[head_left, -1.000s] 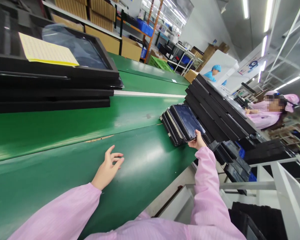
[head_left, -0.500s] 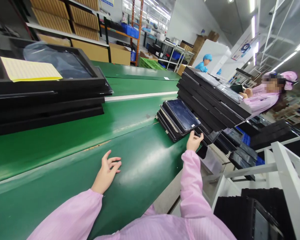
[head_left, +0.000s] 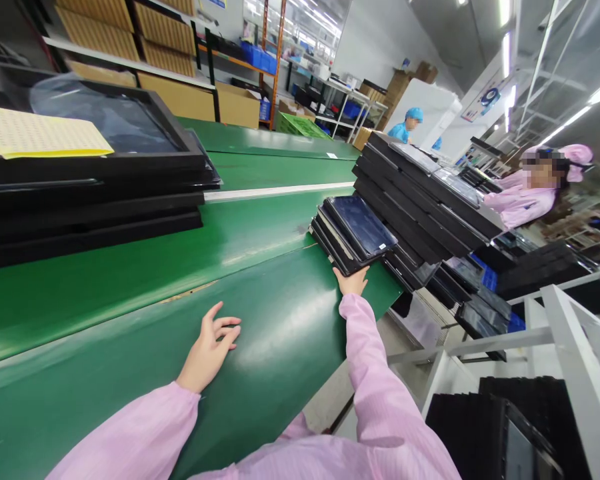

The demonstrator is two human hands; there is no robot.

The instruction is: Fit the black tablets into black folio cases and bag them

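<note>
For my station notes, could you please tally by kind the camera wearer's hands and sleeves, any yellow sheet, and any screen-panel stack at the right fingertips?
Left hand and right hand: 2
Left sleeve and right sleeve: 2
Yellow sheet: 1
Screen-panel stack: 1
Total: 6

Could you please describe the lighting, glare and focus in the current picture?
Head view: bright ceiling tubes show at upper right; pale glare spreads across the green bench between the left hand and right hand, both fairly sharp; also in the head view, the background tilts and the far sign is too soft to read.
</note>
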